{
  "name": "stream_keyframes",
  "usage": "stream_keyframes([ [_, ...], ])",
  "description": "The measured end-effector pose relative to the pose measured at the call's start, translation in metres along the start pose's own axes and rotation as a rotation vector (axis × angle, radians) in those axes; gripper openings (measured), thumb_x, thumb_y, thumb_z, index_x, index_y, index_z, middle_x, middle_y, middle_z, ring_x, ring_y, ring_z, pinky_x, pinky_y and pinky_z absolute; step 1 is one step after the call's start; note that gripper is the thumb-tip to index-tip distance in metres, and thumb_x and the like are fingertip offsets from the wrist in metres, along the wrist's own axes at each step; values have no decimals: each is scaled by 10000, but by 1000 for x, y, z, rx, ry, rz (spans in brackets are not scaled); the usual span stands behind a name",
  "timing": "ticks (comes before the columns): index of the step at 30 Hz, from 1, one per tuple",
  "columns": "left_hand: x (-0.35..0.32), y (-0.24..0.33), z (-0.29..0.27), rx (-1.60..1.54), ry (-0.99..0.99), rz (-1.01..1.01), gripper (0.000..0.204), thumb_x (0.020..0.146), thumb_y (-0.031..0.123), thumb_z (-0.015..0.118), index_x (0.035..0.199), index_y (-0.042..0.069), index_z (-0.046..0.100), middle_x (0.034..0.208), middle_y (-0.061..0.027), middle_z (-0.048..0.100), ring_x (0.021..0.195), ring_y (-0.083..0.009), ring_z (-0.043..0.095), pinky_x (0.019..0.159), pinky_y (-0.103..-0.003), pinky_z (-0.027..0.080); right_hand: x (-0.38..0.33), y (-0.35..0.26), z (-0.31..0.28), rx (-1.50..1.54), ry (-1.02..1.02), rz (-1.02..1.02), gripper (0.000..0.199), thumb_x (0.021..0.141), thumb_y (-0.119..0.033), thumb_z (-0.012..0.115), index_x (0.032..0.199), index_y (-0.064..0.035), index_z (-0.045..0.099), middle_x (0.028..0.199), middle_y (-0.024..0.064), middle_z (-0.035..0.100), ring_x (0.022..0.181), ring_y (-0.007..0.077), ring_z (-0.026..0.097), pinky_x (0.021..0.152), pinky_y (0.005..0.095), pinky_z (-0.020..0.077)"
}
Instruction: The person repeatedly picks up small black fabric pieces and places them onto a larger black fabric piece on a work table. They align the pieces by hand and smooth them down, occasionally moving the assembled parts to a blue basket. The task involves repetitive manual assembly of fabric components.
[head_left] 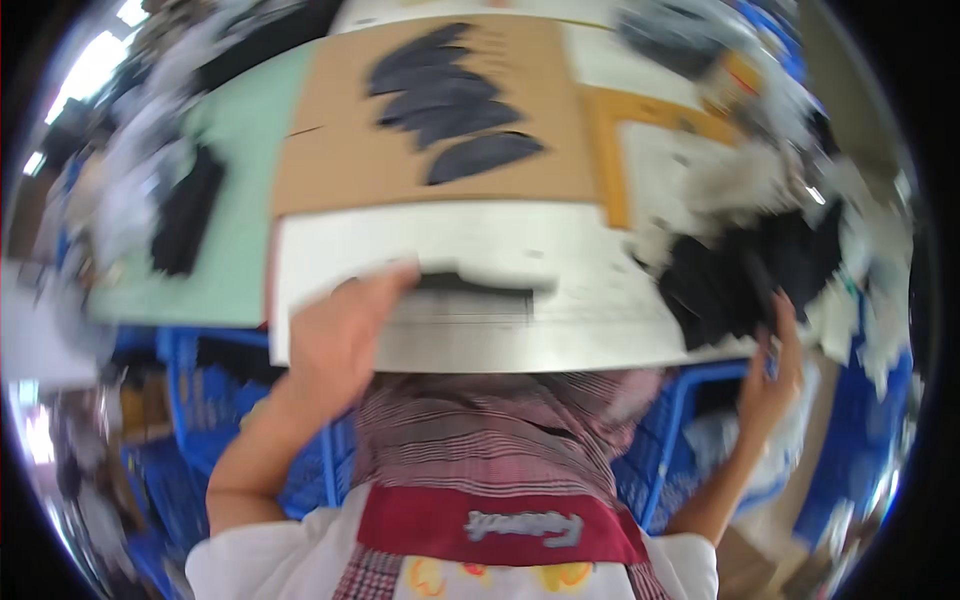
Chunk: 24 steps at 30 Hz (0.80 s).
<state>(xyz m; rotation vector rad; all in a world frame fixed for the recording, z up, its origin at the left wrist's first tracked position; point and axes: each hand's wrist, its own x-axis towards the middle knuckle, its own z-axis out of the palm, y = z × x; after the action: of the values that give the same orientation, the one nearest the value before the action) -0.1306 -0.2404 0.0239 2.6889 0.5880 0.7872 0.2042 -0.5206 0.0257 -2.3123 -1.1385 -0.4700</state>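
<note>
My left hand (345, 330) is over the white work surface, blurred, with its fingers closed at the left end of a thin black cloth piece (475, 285). That piece stretches to the right, close to the front of the surface. At the right side, my right hand (775, 375) reaches the edge of a heap of black cloth pieces (715, 290). Thumb and forefinger pinch a dark piece (762, 285) at the heap's near side. Farther back, several dark curved pieces (440, 100) lie overlapping on a brown cardboard sheet (340, 170), with one (485, 157) set slightly apart in front.
A green mat (245, 230) on the left carries a black bundle (188, 210). A yellow-brown frame (612, 150) lies right of the cardboard. Plastic bags (670, 35) crowd the back right. Blue baskets (655, 450) stand below the front edge on both sides of my lap.
</note>
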Motion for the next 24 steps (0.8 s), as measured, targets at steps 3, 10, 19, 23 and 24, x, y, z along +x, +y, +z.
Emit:
stream_keyframes([
  [3, 37, -66, -69, 361, 481, -116, 266, 924, 8, 551, 1154, 52, 677, 977, -156, 707, 828, -322, 686, 708, -340, 517, -11, 25, 1, -138, 137, -51, 367, 934, 56, 526, 1284, -6, 616, 1269, 143, 649, 1174, 295, 622, 972, 372, 483],
  [10, -40, -228, -130, 853, 319, -325, 296, 950, 104, 574, 1235, 114, 652, 1237, -96, 650, 1072, -294, 634, 882, -356, 502, -22, -112, 24, 12, 59, -359, 431, 803, 71, 581, 1233, 77, 612, 1215, 192, 662, 1116, 358, 643, 969, 407, 489],
  [19, -10, -165, -61, 642, 403, -193, 362, 935, 200, 626, 1271, 68, 604, 1390, -121, 528, 1310, -337, 447, 1097, -485, 316, -5, -212, 92, 225, -372, -587, 440, 805, -199, 709, 1132, 84, 623, 1159, 203, 643, 1074, 319, 627, 854, 386, 550],
  [23, 20, -126, -31, 380, 391, -156, 299, 904, 177, 655, 1169, 39, 633, 1303, -124, 573, 1265, -333, 482, 1083, -459, 335, 55, -217, 149, 133, -143, -718, 354, 766, -119, 676, 1060, 73, 634, 1089, 197, 650, 1035, 294, 640, 821, 360, 547],
  [24, 27, -117, -26, 293, 395, -145, 290, 901, 175, 658, 1154, 36, 638, 1277, -126, 588, 1253, -334, 491, 1078, -457, 340, 70, -218, 165, 101, -102, -762, 319, 744, -99, 671, 1017, 62, 640, 1042, 180, 654, 999, 282, 646, 795, 350, 546],
])
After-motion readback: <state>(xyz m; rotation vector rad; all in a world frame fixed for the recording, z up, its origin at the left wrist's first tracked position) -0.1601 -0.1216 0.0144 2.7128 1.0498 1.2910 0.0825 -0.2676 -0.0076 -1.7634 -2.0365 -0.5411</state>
